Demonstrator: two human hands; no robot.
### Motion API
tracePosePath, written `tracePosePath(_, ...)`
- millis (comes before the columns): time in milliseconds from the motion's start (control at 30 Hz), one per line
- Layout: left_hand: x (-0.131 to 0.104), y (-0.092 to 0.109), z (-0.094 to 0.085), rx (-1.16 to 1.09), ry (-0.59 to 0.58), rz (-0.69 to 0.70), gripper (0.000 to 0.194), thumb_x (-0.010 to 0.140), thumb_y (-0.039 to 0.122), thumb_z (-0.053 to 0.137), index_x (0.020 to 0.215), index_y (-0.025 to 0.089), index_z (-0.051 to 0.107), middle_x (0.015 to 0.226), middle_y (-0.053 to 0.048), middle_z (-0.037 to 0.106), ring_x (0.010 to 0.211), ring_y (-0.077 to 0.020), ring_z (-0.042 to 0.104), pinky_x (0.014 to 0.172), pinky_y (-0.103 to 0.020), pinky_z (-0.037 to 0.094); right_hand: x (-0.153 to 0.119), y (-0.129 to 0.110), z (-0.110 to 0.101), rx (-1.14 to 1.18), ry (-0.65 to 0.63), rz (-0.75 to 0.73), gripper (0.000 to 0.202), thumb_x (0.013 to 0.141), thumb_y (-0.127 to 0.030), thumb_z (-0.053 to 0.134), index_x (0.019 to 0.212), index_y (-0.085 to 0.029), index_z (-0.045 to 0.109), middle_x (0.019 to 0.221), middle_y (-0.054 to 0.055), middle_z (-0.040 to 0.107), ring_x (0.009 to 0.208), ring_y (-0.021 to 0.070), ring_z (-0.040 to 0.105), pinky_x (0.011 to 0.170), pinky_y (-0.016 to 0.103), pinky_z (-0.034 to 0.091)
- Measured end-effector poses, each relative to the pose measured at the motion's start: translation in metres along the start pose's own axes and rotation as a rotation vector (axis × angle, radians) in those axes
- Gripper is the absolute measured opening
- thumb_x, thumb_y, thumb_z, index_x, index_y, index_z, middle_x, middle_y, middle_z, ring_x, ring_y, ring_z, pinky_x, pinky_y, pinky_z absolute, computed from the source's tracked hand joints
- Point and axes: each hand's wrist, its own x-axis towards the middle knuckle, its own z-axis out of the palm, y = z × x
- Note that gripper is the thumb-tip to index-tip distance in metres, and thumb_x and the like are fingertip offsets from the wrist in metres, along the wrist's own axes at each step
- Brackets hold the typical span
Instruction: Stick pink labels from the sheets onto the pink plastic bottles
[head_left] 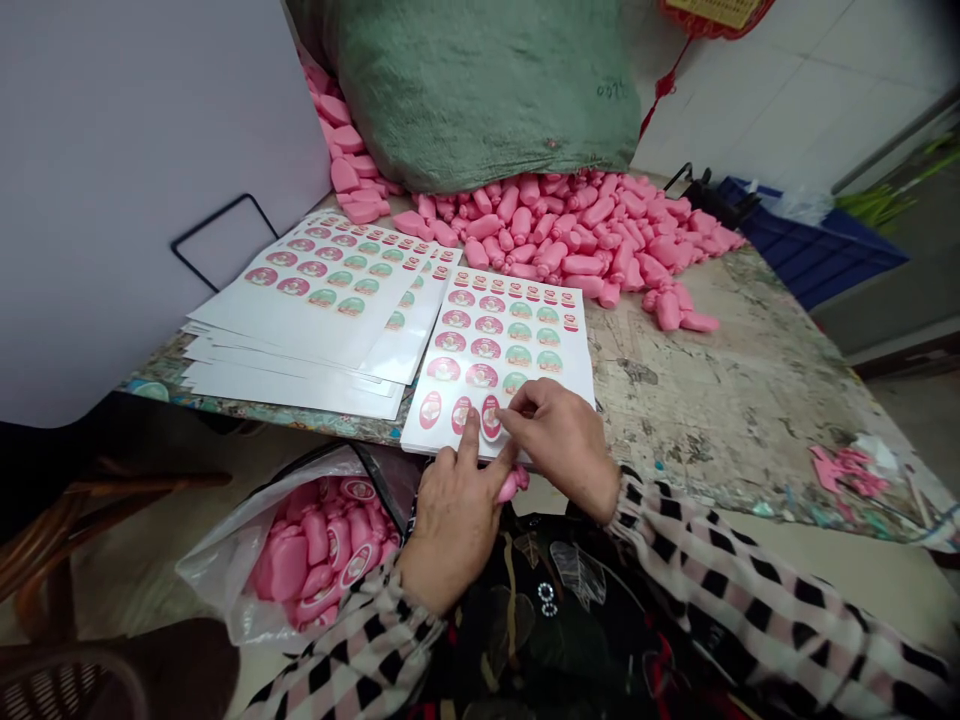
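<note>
A white sticker sheet [576, 365] lies on top of a small stack at the table's front edge, printed with pink and green oval labels. My right hand [566, 440] pinches the edge of a pink oval sticker [491, 416] in the sheet's bottom row. Beside it, my left hand [454, 510] presses its index fingertip on the sheet near the neighbouring sticker. The other fingers of that hand curl round a small pink plastic bottle [510, 486], mostly hidden beneath the hand.
More sticker sheets [300, 345] are piled at the left. Behind them, a heap of pink bottles [585, 230] spills from under a green sack [487, 90]. Below the table edge, a clear plastic bag [217, 580] holds labelled bottles. Pink scraps [847, 470] lie at the right.
</note>
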Motion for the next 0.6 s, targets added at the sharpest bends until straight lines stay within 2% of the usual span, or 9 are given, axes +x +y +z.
tracePosePath(100, -0.002, -0.004, 0.000, -0.054, -0.008, 0.011, 0.062, 0.082, 0.025, 0.054, 0.138, 0.039, 0.031, 0.151, -0.013, 0.016, 0.094, -0.0260, 0.052, 0.075, -0.041, 0.045, 0.003, -0.001, -0.015, 0.033, 0.059, -0.040, 0.019, 0.077, -0.040, 0.058, 0.070, -0.023, 0.063, 0.073, -0.001, 0.063, 0.063, 0.0120, 0.053, 0.057, 0.026, 0.032)
tracePosePath(200, -0.009, -0.015, -0.006, -0.241, 0.024, 0.049, 0.059, 0.083, 0.021, 0.052, 0.137, 0.037, 0.034, 0.151, -0.012, 0.017, 0.103, -0.0274, 0.051, 0.083, -0.044, 0.043, 0.007, 0.010, -0.021, 0.179, 0.050, -0.017, 0.020, 0.075, -0.041, 0.062, 0.068, -0.021, 0.063, 0.069, -0.001, 0.062, 0.059, 0.0116, 0.050, 0.055, 0.026, 0.034)
tracePosePath(267, -0.014, -0.022, -0.014, -0.492, 0.082, 0.037, 0.052, 0.083, 0.024, 0.053, 0.133, 0.034, 0.042, 0.145, -0.010, 0.033, 0.111, -0.0272, 0.047, 0.091, -0.044, 0.039, 0.008, 0.020, -0.021, 0.363, 0.017, 0.028, 0.023, 0.072, -0.042, 0.065, 0.067, -0.020, 0.061, 0.066, -0.001, 0.061, 0.057, 0.0113, 0.048, 0.054, 0.025, 0.034)
tracePosePath(333, -0.016, -0.026, -0.022, -0.875, 0.099, -0.083, 0.040, 0.080, 0.032, 0.060, 0.120, 0.027, 0.055, 0.121, -0.009, 0.056, 0.105, -0.0240, 0.052, 0.090, -0.038, 0.040, 0.007, 0.024, -0.021, 0.578, -0.028, 0.069, 0.027, 0.068, -0.044, 0.069, 0.065, -0.019, 0.059, 0.064, -0.001, 0.059, 0.056, 0.0111, 0.047, 0.053, 0.025, 0.036)
tracePosePath(367, -0.015, -0.026, -0.026, -1.114, 0.076, -0.178, 0.035, 0.078, 0.039, 0.061, 0.110, 0.023, 0.060, 0.104, -0.007, 0.063, 0.094, -0.0213, 0.056, 0.083, -0.034, 0.043, 0.006, 0.024, -0.022, 0.674, -0.054, 0.078, 0.029, 0.066, -0.044, 0.071, 0.065, -0.018, 0.058, 0.064, -0.001, 0.058, 0.057, 0.0112, 0.048, 0.054, 0.025, 0.037)
tracePosePath(433, -0.008, -0.023, -0.034, -1.629, -0.043, -0.380, 0.041, 0.077, 0.054, 0.055, 0.098, 0.019, 0.059, 0.078, -0.004, 0.061, 0.070, -0.0155, 0.056, 0.063, -0.027, 0.045, 0.001, 0.017, -0.026, 0.810, -0.102, 0.075, 0.029, 0.065, -0.043, 0.072, 0.066, -0.018, 0.058, 0.065, 0.000, 0.058, 0.059, 0.0114, 0.049, 0.055, 0.026, 0.038)
tracePosePath(500, 0.004, -0.019, -0.039, -2.054, -0.212, -0.513, 0.053, 0.078, 0.066, 0.042, 0.099, 0.019, 0.055, 0.072, -0.003, 0.058, 0.060, -0.0136, 0.054, 0.054, -0.024, 0.042, -0.004, 0.006, -0.033, 0.861, -0.145, 0.060, 0.027, 0.066, -0.041, 0.073, 0.067, -0.019, 0.058, 0.066, -0.001, 0.058, 0.059, 0.0110, 0.048, 0.055, 0.025, 0.038)
tracePosePath(533, 0.010, -0.017, -0.041, -2.197, -0.283, -0.544, 0.057, 0.078, 0.068, 0.036, 0.101, 0.019, 0.054, 0.072, -0.003, 0.058, 0.060, -0.0141, 0.055, 0.053, -0.025, 0.042, -0.007, 0.001, -0.037, 0.865, -0.162, 0.051, 0.025, 0.066, -0.040, 0.073, 0.067, -0.019, 0.058, 0.065, -0.002, 0.058, 0.058, 0.0105, 0.048, 0.054, 0.025, 0.038)
tracePosePath(600, 0.022, -0.012, -0.045, -2.341, -0.380, -0.561, 0.058, 0.080, 0.068, 0.032, 0.104, 0.019, 0.054, 0.075, -0.004, 0.059, 0.062, -0.0150, 0.058, 0.055, -0.026, 0.045, -0.012, -0.006, -0.044, 0.848, -0.177, 0.031, 0.023, 0.068, -0.037, 0.073, 0.066, -0.019, 0.058, 0.063, -0.002, 0.057, 0.057, 0.0099, 0.046, 0.053, 0.024, 0.037)
